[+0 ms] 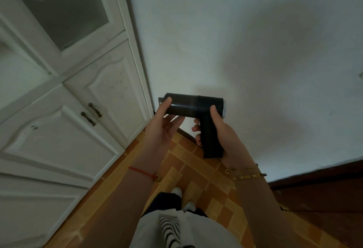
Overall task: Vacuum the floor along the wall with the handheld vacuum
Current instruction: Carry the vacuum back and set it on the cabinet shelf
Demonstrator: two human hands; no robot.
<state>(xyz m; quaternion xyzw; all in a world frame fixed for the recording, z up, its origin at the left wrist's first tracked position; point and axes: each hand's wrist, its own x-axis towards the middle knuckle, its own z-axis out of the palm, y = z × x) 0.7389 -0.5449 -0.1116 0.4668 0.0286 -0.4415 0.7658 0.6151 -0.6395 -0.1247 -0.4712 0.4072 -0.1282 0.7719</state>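
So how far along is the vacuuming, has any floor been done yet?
Hardly started, by the look of it. The handheld vacuum is picked up: the right hand grips its handle and the left hand steadies the barrel's front end. It is held up in front of the wall, well above the floor. The whole strip along the baseboard looks left to do.

White wall (245, 41), white panelled cabinet (64, 94) on the left, orange patterned floor (198, 171), dim light.

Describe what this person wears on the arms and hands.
Both forearms are bare, with no sleeves and no gloves. The left wrist carries a thin red string bracelet. The right wrist carries two slim gold-coloured chain bracelets. No rings show on the fingers.
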